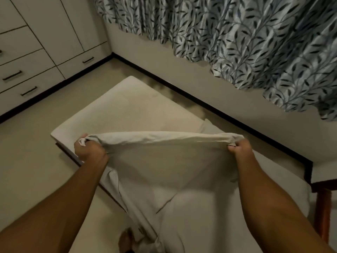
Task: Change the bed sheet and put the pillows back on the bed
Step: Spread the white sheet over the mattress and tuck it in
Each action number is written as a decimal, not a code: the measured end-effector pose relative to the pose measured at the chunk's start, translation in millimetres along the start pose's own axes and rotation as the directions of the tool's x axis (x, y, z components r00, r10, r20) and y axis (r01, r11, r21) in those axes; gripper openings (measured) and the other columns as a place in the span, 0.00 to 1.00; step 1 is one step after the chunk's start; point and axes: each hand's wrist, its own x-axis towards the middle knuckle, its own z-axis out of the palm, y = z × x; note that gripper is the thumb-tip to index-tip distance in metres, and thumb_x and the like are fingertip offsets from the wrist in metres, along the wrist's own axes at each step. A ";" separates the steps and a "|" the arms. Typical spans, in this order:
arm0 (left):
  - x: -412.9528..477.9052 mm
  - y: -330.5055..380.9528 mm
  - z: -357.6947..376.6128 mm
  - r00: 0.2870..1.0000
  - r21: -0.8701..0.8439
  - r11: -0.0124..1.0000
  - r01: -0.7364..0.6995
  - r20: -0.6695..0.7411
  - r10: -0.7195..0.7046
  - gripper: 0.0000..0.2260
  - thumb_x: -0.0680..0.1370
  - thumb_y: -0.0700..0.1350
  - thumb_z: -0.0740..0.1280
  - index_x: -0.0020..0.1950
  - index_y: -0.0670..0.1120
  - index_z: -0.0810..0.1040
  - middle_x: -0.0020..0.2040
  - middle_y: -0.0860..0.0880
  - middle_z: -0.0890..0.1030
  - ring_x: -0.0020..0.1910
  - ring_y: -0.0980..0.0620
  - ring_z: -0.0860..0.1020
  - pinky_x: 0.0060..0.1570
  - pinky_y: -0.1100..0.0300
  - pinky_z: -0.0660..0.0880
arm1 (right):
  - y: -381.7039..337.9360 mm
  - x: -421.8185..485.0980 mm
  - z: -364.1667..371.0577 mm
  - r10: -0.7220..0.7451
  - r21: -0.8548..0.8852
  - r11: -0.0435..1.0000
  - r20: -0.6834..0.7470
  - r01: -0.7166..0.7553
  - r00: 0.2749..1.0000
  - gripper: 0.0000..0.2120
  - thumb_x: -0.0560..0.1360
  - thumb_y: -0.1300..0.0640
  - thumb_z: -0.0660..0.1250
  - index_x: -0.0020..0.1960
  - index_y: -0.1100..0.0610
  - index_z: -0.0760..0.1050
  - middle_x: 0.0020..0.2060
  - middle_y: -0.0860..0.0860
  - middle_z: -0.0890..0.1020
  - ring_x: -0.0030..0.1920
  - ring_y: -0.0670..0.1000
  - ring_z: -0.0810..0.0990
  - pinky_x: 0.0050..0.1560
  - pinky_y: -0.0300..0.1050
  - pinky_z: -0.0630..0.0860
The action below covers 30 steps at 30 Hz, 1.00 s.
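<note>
Bed sheet (164, 161) hangs stretched over the near half of the bare mattress (127, 106), its lower part trailing past the near left edge toward the floor (27, 161). Left hand (90, 150) and right hand (239, 148) each clench a bunched edge, fingers (232, 148) curled tight. A lopsided throw could land it crooked, and the trailing cloth may snag underfoot.

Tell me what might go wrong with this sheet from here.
1. The sheet trails down by what looks like a foot; stepping on it may yank it from the left hand and right hand.
2. The far mattress is bare; an uneven throw may leave that corner uncovered.
</note>
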 end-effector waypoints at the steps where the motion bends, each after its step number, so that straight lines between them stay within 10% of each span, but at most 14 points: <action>1: 8.0 2.6 -0.3 1.000 -0.027 0.999 -0.025 -0.019 0.024 0.12 0.82 0.34 0.62 0.61 0.39 0.83 0.53 0.45 0.82 0.47 0.51 0.81 0.52 0.62 0.82 | -17.6 2.1 8.2 -0.032 -0.054 0.998 -0.021 0.031 0.999 0.13 0.78 0.59 0.72 0.60 0.65 0.77 0.46 0.59 0.80 0.46 0.60 0.80 0.60 0.65 0.79; 5: 55.8 8.4 -12.8 0.998 0.189 0.980 -0.059 0.013 0.058 0.14 0.82 0.36 0.62 0.64 0.39 0.82 0.61 0.43 0.83 0.59 0.47 0.81 0.60 0.59 0.78 | -67.6 7.3 46.9 -0.071 0.217 0.974 0.056 0.058 0.996 0.22 0.76 0.57 0.69 0.68 0.60 0.70 0.59 0.61 0.79 0.52 0.61 0.78 0.56 0.59 0.77; 9: 106.8 1.1 -28.7 0.984 0.352 0.934 0.055 0.140 -0.111 0.10 0.80 0.39 0.64 0.54 0.48 0.84 0.59 0.47 0.83 0.58 0.46 0.82 0.63 0.51 0.78 | -132.3 61.9 117.0 0.305 0.767 0.444 0.357 -0.464 0.883 0.33 0.78 0.37 0.64 0.78 0.53 0.68 0.66 0.57 0.76 0.63 0.62 0.77 0.66 0.60 0.73; 14: 173.2 -2.8 -19.7 0.957 0.343 0.902 0.262 0.026 -0.288 0.10 0.79 0.40 0.66 0.57 0.41 0.83 0.60 0.40 0.84 0.56 0.40 0.83 0.60 0.47 0.80 | -201.8 65.5 198.5 0.177 0.748 0.589 0.250 -0.306 0.952 0.10 0.82 0.50 0.63 0.55 0.57 0.74 0.58 0.56 0.79 0.49 0.57 0.79 0.58 0.57 0.76; 19: 274.2 14.9 -10.4 0.932 0.342 0.867 0.362 -0.121 -0.341 0.16 0.82 0.42 0.66 0.67 0.36 0.77 0.64 0.39 0.80 0.62 0.39 0.80 0.60 0.50 0.76 | -295.3 104.5 278.9 0.214 0.781 0.604 0.034 -0.159 0.976 0.14 0.82 0.59 0.65 0.67 0.59 0.75 0.60 0.58 0.81 0.50 0.57 0.84 0.49 0.53 0.85; 22: 331.7 27.3 -9.2 0.955 0.448 0.843 0.298 -0.139 -0.263 0.15 0.84 0.43 0.64 0.67 0.35 0.78 0.63 0.36 0.81 0.62 0.36 0.79 0.61 0.48 0.76 | -351.0 140.2 331.8 0.135 0.749 0.649 0.064 -0.137 0.989 0.14 0.84 0.54 0.59 0.66 0.58 0.75 0.65 0.57 0.80 0.49 0.55 0.83 0.33 0.46 0.83; 30: 492.4 32.5 -6.2 0.998 0.809 0.587 -0.034 0.058 -0.023 0.13 0.76 0.44 0.69 0.54 0.36 0.83 0.50 0.34 0.83 0.49 0.33 0.83 0.50 0.45 0.81 | -564.0 149.7 513.7 -0.164 0.696 0.718 0.186 -0.012 0.969 0.24 0.87 0.60 0.49 0.82 0.62 0.57 0.77 0.62 0.68 0.53 0.55 0.81 0.37 0.44 0.84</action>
